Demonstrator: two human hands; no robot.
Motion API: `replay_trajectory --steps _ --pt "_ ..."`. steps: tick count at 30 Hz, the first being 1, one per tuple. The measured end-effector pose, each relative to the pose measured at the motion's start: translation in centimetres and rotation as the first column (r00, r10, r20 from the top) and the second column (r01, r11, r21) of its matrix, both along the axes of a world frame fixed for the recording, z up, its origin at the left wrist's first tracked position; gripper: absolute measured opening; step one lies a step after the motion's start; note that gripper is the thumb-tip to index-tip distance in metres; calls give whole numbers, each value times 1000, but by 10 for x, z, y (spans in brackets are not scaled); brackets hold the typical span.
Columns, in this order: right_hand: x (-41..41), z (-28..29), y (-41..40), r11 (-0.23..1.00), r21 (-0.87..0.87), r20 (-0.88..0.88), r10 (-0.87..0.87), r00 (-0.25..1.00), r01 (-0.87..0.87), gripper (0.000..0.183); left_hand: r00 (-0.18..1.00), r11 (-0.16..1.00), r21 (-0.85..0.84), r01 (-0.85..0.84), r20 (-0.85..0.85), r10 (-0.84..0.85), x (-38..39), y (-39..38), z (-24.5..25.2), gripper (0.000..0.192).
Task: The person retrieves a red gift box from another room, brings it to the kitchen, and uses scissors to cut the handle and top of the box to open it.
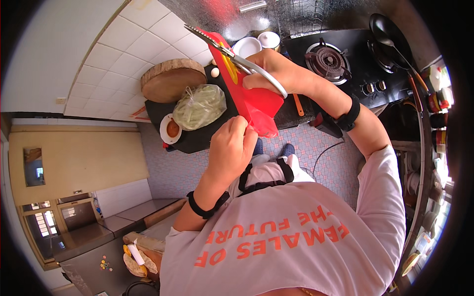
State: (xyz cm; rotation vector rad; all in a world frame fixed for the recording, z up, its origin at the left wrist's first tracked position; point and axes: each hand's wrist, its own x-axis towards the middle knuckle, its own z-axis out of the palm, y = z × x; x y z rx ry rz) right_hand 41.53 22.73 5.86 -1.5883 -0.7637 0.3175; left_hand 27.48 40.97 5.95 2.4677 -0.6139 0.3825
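Note:
My right hand grips a pair of kitchen scissors by its grey handles, and the blades point to the upper left. The blades lie across the upper part of a red plastic packet with a yellow mark. Whether they cut into it cannot be seen. Lower down, my left hand pinches the packet's side edge between thumb and fingers. Behind the packet, a tied clear plastic bag of pale green vegetables rests on the dark counter. Beside the bag is a white bowl holding an orange-brown sauce or paste.
A round wooden chopping board leans against the tiled wall, near an egg. Further back are a white plate and a lidded pot. Right of my arm is a gas stove with a black wok.

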Motion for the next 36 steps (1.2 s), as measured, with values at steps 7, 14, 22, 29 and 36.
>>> replay_trajectory --steps 7,14,22,29,36 --pt "-3 20 -6 988 -151 33 -35 999 40 23 997 964 -265 -36 -82 15 0 -1 -9 9" --pt "-12 27 -9 981 -157 -90 -126 988 111 23 984 922 -387 9 -160 -77 6 7 -13 10" --pt "-24 33 7 962 -140 -152 -253 955 233 31 969 908 -398 131 -141 -202 16 12 -12 11" --pt "-34 17 2 932 -167 134 -302 944 322 22 853 862 -504 55 -425 -303 21 20 -14 21" --pt "-43 26 16 899 -230 191 -333 923 373 22 742 666 -697 -268 -590 -319 71 44 -11 50"
